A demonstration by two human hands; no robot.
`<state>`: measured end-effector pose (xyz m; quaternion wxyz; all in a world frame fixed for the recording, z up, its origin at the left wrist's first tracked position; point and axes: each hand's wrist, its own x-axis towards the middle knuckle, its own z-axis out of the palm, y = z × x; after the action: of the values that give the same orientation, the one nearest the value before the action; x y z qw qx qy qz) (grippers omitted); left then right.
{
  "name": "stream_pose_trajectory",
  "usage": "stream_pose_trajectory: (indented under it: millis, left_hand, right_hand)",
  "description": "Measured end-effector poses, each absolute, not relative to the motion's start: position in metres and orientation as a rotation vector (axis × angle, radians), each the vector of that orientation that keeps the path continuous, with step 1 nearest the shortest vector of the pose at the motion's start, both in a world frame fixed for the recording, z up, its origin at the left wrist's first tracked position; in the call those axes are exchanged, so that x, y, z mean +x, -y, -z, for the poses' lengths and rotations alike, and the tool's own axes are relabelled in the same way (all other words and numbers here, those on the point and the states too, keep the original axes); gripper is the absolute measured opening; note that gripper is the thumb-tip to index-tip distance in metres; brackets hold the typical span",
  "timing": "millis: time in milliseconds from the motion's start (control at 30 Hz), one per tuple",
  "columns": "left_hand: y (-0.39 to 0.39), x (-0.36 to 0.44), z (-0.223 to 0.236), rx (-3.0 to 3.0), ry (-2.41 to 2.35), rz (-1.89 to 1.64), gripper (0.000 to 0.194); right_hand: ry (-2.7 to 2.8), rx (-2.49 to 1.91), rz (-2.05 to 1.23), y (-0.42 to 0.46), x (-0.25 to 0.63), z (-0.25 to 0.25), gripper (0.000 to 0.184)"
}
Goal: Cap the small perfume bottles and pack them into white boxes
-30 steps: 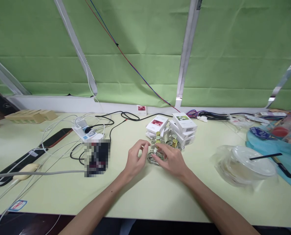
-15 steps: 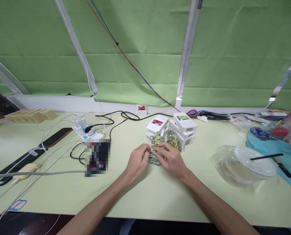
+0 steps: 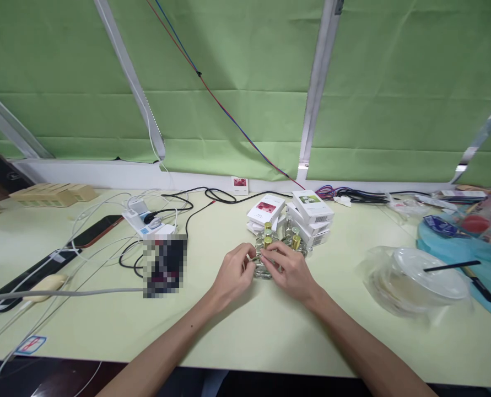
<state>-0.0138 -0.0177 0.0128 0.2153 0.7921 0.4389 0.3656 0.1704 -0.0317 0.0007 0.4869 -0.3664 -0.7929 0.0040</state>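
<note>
Small clear glass bottles point(image 3: 263, 270) are bunched together in the middle of the table, several with gold caps point(image 3: 267, 241). My left hand point(image 3: 235, 271) is at the left side of the bunch, its fingers curled toward the thumb; what they pinch is hidden. From the right, my right hand point(image 3: 287, 268) reaches over the front of the bunch, thumb and fingers closed on what looks like one of the small bottles, mostly covered by the fingers. Just behind the bottles lie a white box with a red picture point(image 3: 266, 208) and a stack of white boxes point(image 3: 312, 212).
A plastic-wrapped white bowl point(image 3: 429, 273) with a black stick stands at right, beside a blue bag point(image 3: 439, 242) and a knife point(image 3: 483, 289). Cables, a white power strip point(image 3: 140, 220) and a pixelated dark object point(image 3: 165, 267) occupy the left. Green fabric point(image 3: 237, 121) hangs behind.
The view has shifted very slightly. My left fingertips have parted a little from the thumb beside the bottles; my right hand stays nearly in place.
</note>
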Motion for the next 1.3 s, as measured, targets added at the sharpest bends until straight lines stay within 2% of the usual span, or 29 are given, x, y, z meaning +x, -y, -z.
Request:
stream_pose_trajectory:
  millis: [100,367,600,1300]
  left_hand:
    - [0.018,-0.013,-0.013,2.21,-1.209,-0.953,0.013]
    - [0.021,-0.012,-0.014,2.347,-1.157,-0.864,0.026]
    - [0.019,-0.012,-0.017,2.335,-1.134,-0.84,0.011]
    - [0.012,-0.014,-0.007,2.323,-1.121,-0.82,0.009]
  right_hand:
    - [1.91,-0.864,-0.013,0.03,0.17,0.001,0.018]
    - [1.878,-0.868,-0.073,0.028,0.171,0.004,0.014]
    - [1.875,-0.881,-0.094,0.028,0.171,0.005,0.013]
    - [1.873,-0.864,-0.078,0.028,0.17,0.002,0.015]
